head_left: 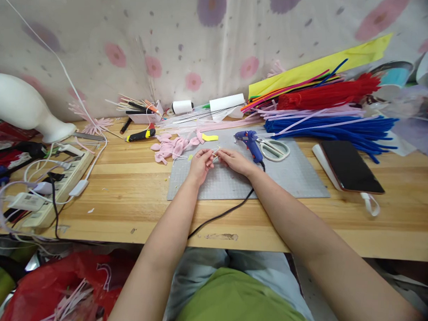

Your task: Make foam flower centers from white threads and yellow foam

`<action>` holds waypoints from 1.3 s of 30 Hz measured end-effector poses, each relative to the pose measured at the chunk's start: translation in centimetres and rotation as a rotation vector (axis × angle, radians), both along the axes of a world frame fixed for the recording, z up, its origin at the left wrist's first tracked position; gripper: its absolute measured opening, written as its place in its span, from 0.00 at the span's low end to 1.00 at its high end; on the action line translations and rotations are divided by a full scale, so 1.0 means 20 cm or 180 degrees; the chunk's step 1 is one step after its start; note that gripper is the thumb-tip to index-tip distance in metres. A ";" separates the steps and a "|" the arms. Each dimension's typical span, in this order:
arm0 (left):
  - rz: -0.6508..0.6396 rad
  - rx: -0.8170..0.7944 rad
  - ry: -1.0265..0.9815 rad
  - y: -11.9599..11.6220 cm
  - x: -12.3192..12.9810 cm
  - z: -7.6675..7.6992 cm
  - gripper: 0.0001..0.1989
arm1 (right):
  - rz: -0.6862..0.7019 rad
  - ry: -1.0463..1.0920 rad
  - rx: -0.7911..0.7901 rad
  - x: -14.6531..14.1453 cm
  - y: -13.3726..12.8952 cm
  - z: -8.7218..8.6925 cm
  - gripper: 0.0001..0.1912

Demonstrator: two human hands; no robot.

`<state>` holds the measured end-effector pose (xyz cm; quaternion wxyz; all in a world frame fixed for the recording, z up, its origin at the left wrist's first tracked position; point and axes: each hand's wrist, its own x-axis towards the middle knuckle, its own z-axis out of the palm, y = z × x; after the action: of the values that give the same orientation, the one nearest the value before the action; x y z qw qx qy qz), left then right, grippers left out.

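Note:
Over the grey cutting mat [294,178], my left hand [200,163] and my right hand [232,160] meet with pinched fingertips. Between them is a thin pale strand [216,153], too small to make out more exactly. Pink fuzzy pieces [172,147] lie beside my left hand, partly on the mat. A short yellow strip [210,137] rests just beyond my fingers. To the right of my right hand are a blue glue gun [250,144] and scissors [274,150] with pale handles. The glue gun's black cord runs under my right forearm.
Bundles of blue [329,127] and red pipe cleaners [330,93] lie at the back right. A phone [352,165] is on the right, a power strip [62,191] with tangled cables on the left. A yellow-black cutter [140,135] and a white foam head [21,104] stand farther back.

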<state>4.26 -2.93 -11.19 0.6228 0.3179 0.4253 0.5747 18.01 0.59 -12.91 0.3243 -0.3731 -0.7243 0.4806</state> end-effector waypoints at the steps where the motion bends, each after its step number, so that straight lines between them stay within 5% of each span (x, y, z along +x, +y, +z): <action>1: -0.0015 0.0000 -0.0013 0.00 0.00 0.00 0.05 | 0.0013 -0.0049 0.0036 0.00 0.00 0.00 0.16; 14: -0.0192 0.0070 0.0643 -0.02 0.03 -0.02 0.08 | -0.0392 -0.0184 0.0197 0.00 -0.01 0.00 0.20; 21: -0.0259 0.0003 0.0548 -0.02 0.02 0.00 0.09 | -0.0399 -0.0797 0.0688 0.00 -0.03 0.03 0.17; 28: -0.0052 0.0029 0.0513 -0.02 0.03 0.00 0.09 | -0.0402 -0.1004 0.0674 0.01 -0.03 0.06 0.16; 35: 0.0261 0.0064 0.0555 -0.01 0.02 -0.02 0.07 | 0.0630 -0.1977 -0.0280 0.35 -0.06 0.35 0.16; 37: 0.0306 0.0094 0.0526 0.00 0.02 -0.03 0.06 | 0.0532 -0.2323 -0.0416 0.51 -0.04 0.39 0.17; 39: 0.0344 0.0138 0.0487 0.00 0.02 -0.04 0.06 | -0.0136 -0.2708 -0.0116 0.64 -0.02 0.37 0.17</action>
<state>4.63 -2.89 -11.97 0.5495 0.3508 0.4757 0.5905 30.86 0.26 -5.52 -0.0002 -0.5588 -0.7771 0.2897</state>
